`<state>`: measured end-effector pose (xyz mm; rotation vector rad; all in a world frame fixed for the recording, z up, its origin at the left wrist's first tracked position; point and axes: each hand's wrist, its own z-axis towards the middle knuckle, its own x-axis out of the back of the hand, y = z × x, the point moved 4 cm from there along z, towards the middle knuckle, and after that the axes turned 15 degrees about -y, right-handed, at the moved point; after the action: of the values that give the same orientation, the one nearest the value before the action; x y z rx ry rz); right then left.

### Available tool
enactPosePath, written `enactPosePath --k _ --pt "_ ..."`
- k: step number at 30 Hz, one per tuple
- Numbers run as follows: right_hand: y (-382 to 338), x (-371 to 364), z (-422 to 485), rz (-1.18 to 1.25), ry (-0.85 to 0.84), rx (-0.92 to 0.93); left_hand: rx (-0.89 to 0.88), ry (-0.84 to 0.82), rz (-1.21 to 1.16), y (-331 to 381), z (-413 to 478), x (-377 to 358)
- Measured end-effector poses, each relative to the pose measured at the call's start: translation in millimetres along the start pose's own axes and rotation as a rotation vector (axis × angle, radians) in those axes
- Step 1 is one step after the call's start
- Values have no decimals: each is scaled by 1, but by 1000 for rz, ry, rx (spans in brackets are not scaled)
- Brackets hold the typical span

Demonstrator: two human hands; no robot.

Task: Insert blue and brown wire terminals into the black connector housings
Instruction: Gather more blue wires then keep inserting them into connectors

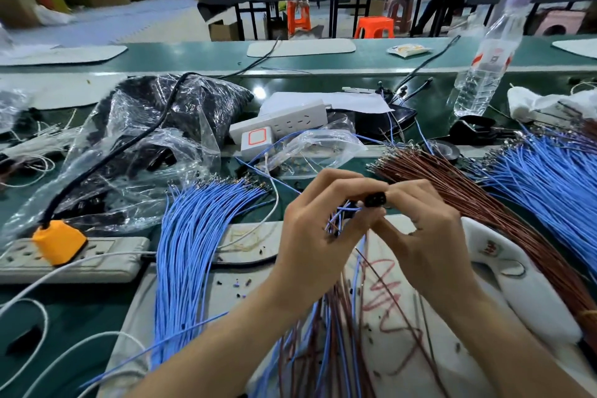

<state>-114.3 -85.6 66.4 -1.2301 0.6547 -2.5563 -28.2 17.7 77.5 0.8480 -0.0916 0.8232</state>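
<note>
Here, the fingertips of the right hand pinch a black connector housing, held in the air above the near middle of the desk. The left hand meets it from the other side. Its fingers are curled around a loose bunch of blue and brown wires, and its thumb and forefinger are closed just beside the housing. A few blue ends of the bunch reach the housing's left face; whether any is seated cannot be told. The rest of the bunch hangs from the left palm towards the near edge, over a white mat marked with red scribble.

To the left of the hands a thick blue wire bundle lies fanned out with its terminals pointing away. To the right lie a brown wire bundle and, beyond it, a second blue bundle.

Behind the hands, a small clear zip bag holds a few tiny bits too small to name. Towards the far left, a large crumpled clear bag holds a dark heap. A plastic bottle leans at the far right, with water in its lower part. An orange plug sits in a power strip at the left edge.
</note>
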Motion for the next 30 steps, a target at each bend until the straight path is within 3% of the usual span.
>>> enactPosePath --k 5,15,30 --pt "-3 -3 -3 128 8 62 6 3 -39 3 -1 1" --pt "-1 -2 -4 76 54 122 43 -42 4 -1 -1 1" --pt "5 -14 -5 68 -5 43 76 -71 -52 -5 -2 0"
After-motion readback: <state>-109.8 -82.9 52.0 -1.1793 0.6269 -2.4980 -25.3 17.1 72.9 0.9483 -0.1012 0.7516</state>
